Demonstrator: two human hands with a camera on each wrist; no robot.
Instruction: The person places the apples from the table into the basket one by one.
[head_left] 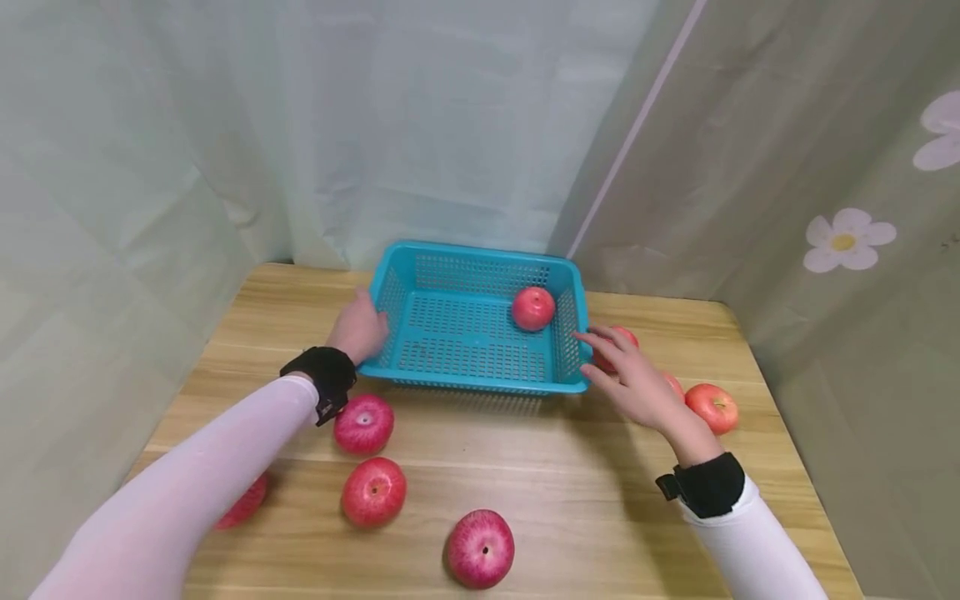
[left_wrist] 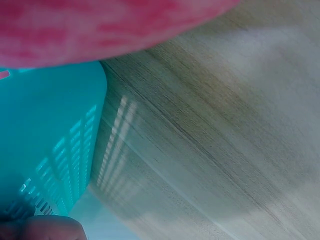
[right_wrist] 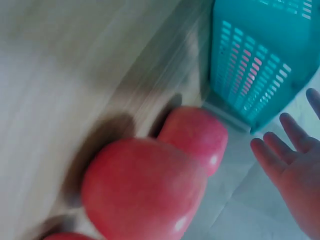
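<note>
A blue plastic basket with slotted walls stands toward the back of the table, one red apple in its right rear part. My left hand grips the basket's left rim, with the thumb at the inner side. Over the basket's right rim, my right hand reaches with fingers spread and fairly straight, fingertips right at the rim. In the right wrist view that hand holds nothing, and the basket wall is beside its fingers. Beneath and beyond the right hand lie several apples, one in plain sight.
Near my left wrist lies a red apple, with another apple in front of it. A darker apple sits at the front middle; one more is partly behind my left sleeve. A curtain hangs behind the wooden table.
</note>
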